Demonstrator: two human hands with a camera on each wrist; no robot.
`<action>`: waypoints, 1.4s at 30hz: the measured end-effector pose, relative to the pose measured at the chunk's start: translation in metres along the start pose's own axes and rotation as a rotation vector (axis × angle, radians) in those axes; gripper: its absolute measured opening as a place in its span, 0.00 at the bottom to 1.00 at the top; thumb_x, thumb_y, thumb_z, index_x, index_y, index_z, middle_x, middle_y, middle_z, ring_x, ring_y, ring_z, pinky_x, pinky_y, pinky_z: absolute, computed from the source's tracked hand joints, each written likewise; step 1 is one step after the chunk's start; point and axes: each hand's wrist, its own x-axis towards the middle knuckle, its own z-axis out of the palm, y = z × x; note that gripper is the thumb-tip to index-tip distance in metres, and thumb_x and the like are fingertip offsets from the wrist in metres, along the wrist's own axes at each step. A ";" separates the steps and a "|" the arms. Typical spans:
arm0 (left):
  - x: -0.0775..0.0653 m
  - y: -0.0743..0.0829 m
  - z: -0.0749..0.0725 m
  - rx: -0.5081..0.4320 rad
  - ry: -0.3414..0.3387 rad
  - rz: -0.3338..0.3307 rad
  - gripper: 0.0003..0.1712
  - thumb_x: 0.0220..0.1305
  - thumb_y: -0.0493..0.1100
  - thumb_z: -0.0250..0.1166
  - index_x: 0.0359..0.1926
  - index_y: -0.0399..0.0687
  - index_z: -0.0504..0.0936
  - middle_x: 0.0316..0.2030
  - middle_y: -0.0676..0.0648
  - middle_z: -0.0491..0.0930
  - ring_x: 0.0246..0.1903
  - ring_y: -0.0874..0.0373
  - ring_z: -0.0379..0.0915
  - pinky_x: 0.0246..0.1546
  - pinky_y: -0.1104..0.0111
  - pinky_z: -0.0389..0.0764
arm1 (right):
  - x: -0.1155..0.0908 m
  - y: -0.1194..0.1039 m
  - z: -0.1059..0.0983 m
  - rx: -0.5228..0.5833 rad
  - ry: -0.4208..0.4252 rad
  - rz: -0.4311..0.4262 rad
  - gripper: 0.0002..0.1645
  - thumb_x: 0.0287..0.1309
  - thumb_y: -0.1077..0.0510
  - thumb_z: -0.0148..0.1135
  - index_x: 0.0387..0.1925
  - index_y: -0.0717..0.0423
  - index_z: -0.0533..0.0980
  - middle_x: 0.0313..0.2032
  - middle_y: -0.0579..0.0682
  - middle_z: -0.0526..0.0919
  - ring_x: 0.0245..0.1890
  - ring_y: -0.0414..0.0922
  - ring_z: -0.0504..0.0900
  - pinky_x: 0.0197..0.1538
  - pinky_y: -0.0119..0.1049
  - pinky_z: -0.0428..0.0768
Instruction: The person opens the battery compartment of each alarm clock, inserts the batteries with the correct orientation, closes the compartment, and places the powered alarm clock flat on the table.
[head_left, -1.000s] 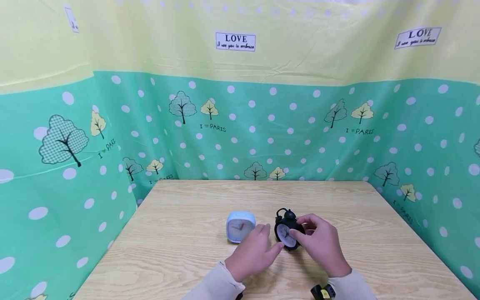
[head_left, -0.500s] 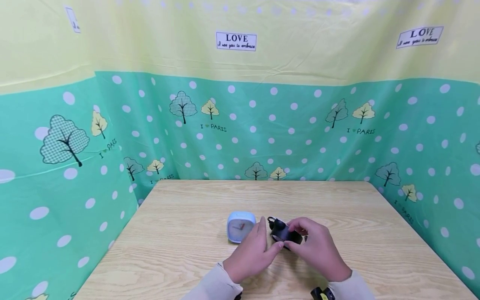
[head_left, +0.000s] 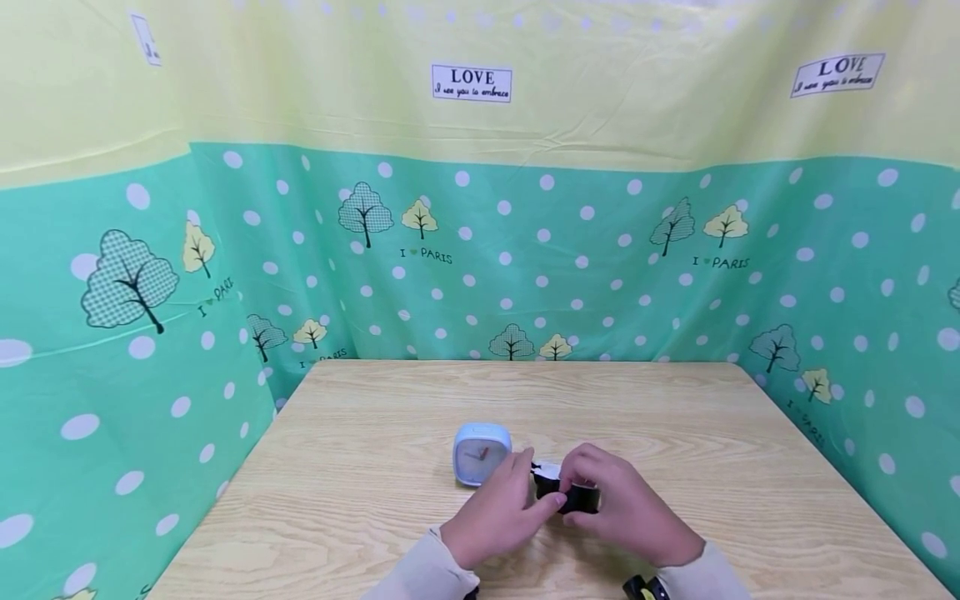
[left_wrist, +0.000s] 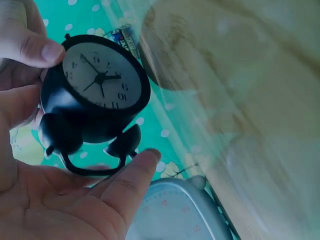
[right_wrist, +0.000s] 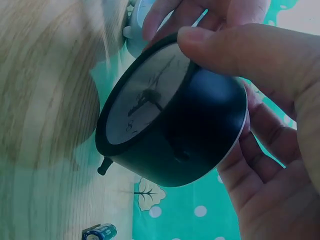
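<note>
My right hand grips a black twin-bell alarm clock. In the right wrist view, its thumb lies on the rim of the clock face and its fingers reach behind the body. The clock is tilted, with its dial turned away from the head view and its bells toward my left palm. Close beside it, my left hand has extended fingers along the bells and handle. A light-blue square clock stands upright on the table, just past the left fingers.
The wood-grain table is bordered by a green and yellow patterned curtain at the back and sides. Small blue batteries show low in the right wrist view. The sleeves carry dark wrist straps.
The black alarm clock has turned over from facing me, its dial tipping out of the head view. It has shifted slightly left and nearer. The light-blue clock stays put.
</note>
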 end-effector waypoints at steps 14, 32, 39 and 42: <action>-0.003 -0.005 -0.003 0.148 0.051 0.049 0.43 0.61 0.63 0.72 0.62 0.32 0.76 0.51 0.43 0.81 0.49 0.58 0.77 0.49 0.64 0.82 | -0.002 0.003 0.000 -0.011 -0.083 0.077 0.24 0.46 0.63 0.81 0.39 0.39 0.77 0.37 0.35 0.80 0.36 0.36 0.78 0.40 0.31 0.81; -0.006 -0.005 -0.006 0.202 0.060 0.022 0.47 0.40 0.61 0.85 0.56 0.37 0.80 0.44 0.46 0.84 0.38 0.60 0.80 0.40 0.68 0.82 | 0.003 0.010 -0.002 -0.192 0.062 0.527 0.07 0.58 0.59 0.69 0.29 0.44 0.80 0.28 0.38 0.76 0.30 0.38 0.74 0.34 0.30 0.75; -0.005 -0.006 -0.004 0.254 0.070 0.025 0.46 0.35 0.63 0.86 0.51 0.41 0.79 0.36 0.51 0.81 0.30 0.64 0.75 0.29 0.70 0.77 | 0.002 0.011 0.001 -0.214 0.048 0.550 0.10 0.55 0.59 0.71 0.25 0.40 0.79 0.28 0.38 0.77 0.29 0.38 0.75 0.33 0.30 0.75; -0.005 -0.006 -0.003 0.267 0.068 0.027 0.43 0.35 0.64 0.85 0.47 0.44 0.80 0.34 0.54 0.79 0.28 0.65 0.72 0.27 0.71 0.75 | 0.001 0.009 0.002 -0.216 0.033 0.561 0.10 0.54 0.58 0.72 0.24 0.41 0.80 0.29 0.38 0.77 0.28 0.36 0.75 0.31 0.30 0.75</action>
